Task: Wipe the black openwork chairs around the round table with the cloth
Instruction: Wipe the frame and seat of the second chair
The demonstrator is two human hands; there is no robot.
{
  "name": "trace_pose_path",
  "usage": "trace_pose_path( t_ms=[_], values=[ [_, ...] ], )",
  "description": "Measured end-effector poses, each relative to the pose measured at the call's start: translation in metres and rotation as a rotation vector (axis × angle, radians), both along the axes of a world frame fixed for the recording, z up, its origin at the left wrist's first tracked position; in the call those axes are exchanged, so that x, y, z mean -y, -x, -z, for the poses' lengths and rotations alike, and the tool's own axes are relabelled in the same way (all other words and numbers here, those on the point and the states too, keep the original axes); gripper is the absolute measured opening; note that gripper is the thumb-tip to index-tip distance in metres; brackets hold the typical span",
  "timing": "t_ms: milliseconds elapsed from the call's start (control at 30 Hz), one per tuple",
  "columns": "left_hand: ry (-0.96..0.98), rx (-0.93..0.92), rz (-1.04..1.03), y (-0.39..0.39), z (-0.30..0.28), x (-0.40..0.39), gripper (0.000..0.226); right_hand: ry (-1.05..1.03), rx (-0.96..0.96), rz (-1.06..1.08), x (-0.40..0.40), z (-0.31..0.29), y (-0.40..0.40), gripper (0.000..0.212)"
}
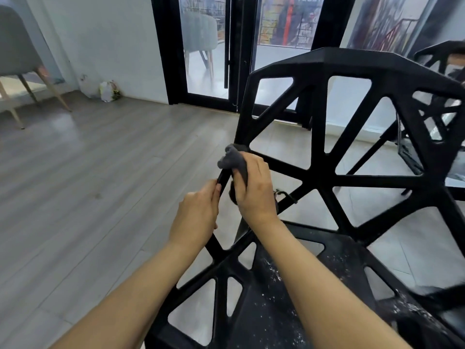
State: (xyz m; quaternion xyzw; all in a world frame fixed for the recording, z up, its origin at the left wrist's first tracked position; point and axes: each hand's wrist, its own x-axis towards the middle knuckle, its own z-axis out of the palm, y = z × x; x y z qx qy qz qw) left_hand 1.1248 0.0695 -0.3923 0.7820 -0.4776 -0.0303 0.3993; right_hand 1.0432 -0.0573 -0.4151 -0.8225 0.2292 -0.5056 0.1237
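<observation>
Both forearms reach up from the bottom edge over the chair (pixel 324 177), whose seat right below the camera is speckled with white dust and crumbs. Left hand (pixel 197 212) wraps its fingers round the slanted bar at the chair's left edge, gripping it. Right hand (pixel 254 187), just above and beside it, clutches the grey cloth (pixel 232 159), bunched in its fingers and pressed onto the joint where that bar meets the backrest frame. Backrest rises ahead, black, all triangular cut-outs, tilted away toward the glass door (pixel 208 51). Floor (pixel 88 177) shows grey wood planks through the openings. Off to the far right, a second black chair (pixel 437 56) peeks in, partly cut off by the edge. Far left stands a grey chair (pixel 17 54) on pale wooden legs, and a small white bag (pixel 108 90) sits against the wall.
</observation>
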Motion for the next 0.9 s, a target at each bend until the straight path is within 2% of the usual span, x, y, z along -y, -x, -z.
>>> trace_pose_path(
  t_ms=[100,233,400,567,633,700,900],
  values=[
    [0.002,0.014,-0.003,0.002,-0.002,0.000,0.028,0.021,-0.091,-0.056,0.010,-0.024,0.011,0.032],
    [-0.001,0.002,-0.006,0.001,-0.003,-0.001,0.029,0.072,0.043,0.038,0.021,-0.058,-0.010,0.029],
    [-0.008,0.051,-0.026,0.001,-0.002,0.000,0.028,0.077,-0.125,-0.022,-0.004,-0.009,0.021,0.031],
    [0.009,0.015,-0.022,0.004,-0.002,-0.001,0.026,0.115,-0.021,0.243,0.039,-0.045,0.053,0.031],
    [-0.007,0.038,-0.038,0.005,-0.003,0.000,0.027,0.074,-0.154,0.250,0.061,-0.043,0.065,0.028],
    [-0.013,0.060,-0.051,0.006,-0.003,0.000,0.027,-0.005,-0.286,0.163,0.069,-0.030,0.074,0.023],
    [-0.048,0.110,-0.089,0.012,-0.003,-0.001,0.027,0.004,-0.337,0.129,0.058,-0.028,0.108,0.028]
  ],
)
